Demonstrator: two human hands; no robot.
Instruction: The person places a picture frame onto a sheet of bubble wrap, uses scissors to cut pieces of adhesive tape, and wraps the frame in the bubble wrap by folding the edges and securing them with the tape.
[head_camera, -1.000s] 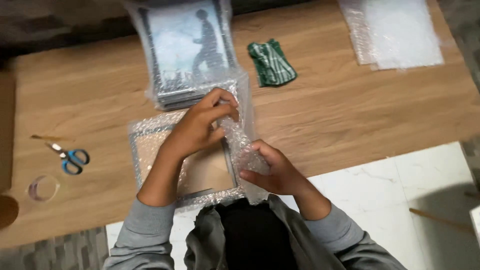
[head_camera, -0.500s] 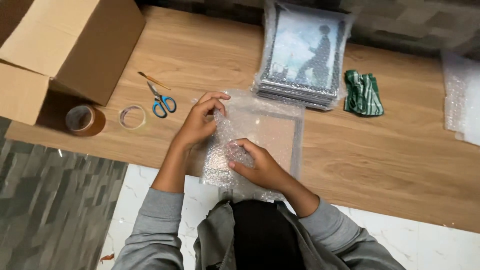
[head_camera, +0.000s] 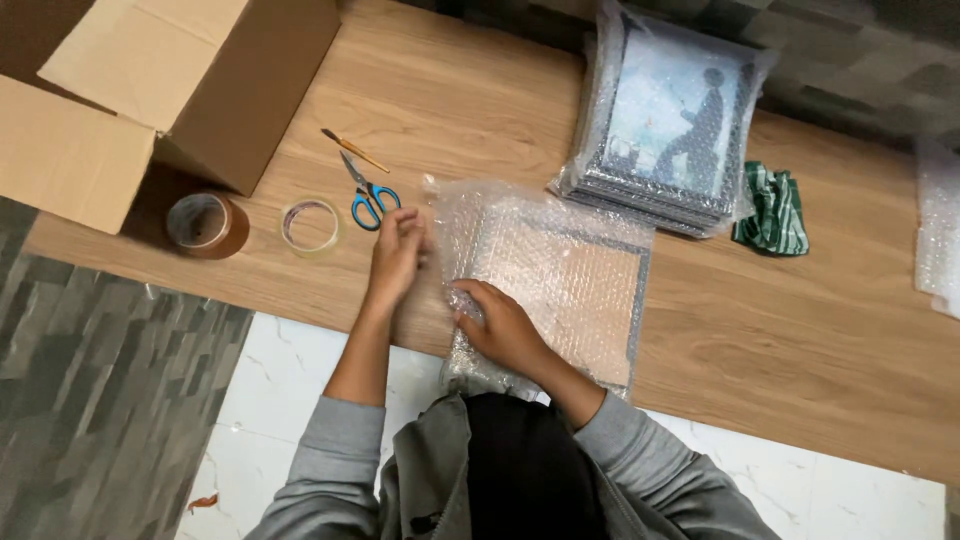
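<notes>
An open cardboard box (head_camera: 160, 90) sits at the far left corner of the wooden tabletop (head_camera: 830, 340). Just beside it stands a roll of brown tape (head_camera: 205, 224), and next to that lies a roll of clear tape (head_camera: 310, 225). Blue-handled scissors (head_camera: 368, 195) lie nearby, with a thin wooden brush (head_camera: 354, 150) just above them. A stack of bubble-wrapped frames (head_camera: 668, 120) rests at the far edge, a green striped cloth (head_camera: 772, 212) to its right. Loose bubble wrap (head_camera: 940, 230) shows at the right border.
</notes>
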